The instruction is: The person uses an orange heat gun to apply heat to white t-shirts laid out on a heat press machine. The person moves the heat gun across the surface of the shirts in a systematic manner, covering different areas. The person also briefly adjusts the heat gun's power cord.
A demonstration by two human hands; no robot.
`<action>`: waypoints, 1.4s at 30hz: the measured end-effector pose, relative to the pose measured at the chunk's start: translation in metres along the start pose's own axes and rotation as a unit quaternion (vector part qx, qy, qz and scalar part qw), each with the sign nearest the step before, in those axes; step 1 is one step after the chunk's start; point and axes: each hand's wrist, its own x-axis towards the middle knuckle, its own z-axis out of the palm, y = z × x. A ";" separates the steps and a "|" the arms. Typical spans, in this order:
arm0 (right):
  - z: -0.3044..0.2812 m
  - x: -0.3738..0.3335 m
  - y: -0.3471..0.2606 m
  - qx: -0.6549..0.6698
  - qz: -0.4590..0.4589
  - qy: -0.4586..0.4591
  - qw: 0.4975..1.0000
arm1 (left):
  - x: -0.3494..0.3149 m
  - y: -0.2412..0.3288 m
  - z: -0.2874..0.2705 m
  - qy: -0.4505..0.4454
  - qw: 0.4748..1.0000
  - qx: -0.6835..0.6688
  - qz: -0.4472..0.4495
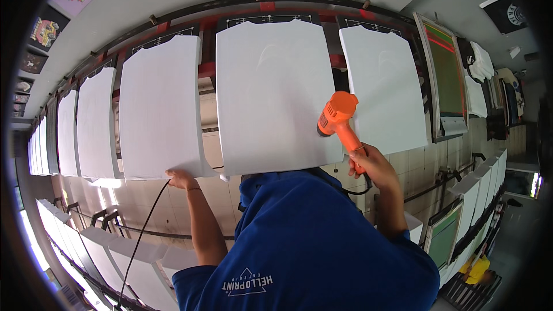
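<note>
My right hand [374, 167] is wrapped round the handle of an orange heat gun [340, 112]. Its dark nozzle points left and down over the lower right part of a wide white shirt panel [273, 92], which lies flat on a dark printing board. At the lower edge of another white shirt panel [161, 103] to the left, my left hand [182, 179] is closed on a black power cord [143, 230]. The cord hangs from there toward the lower left. More cord shows under the heat gun's handle; its middle stretch is mostly hidden behind my body.
A further white panel [386, 86] lies just right of the heat gun, and several more line the rack leftward. A framed screen [440, 75] stands at the right end. Behind me runs another row of white-covered boards [132, 259]. A person in yellow [477, 270] is far right.
</note>
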 end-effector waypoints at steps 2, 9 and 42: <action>-0.005 -0.006 -0.006 -0.007 0.019 0.014 1.000 | 0.001 -0.004 0.001 -0.003 1.000 -0.011 0.003; 0.007 0.020 0.005 0.046 -0.040 0.023 0.998 | 0.007 -0.006 0.002 -0.018 0.999 -0.050 0.004; 0.079 0.085 -0.022 0.055 -0.119 -0.030 0.991 | 0.020 -0.014 0.001 -0.022 0.998 -0.060 -0.007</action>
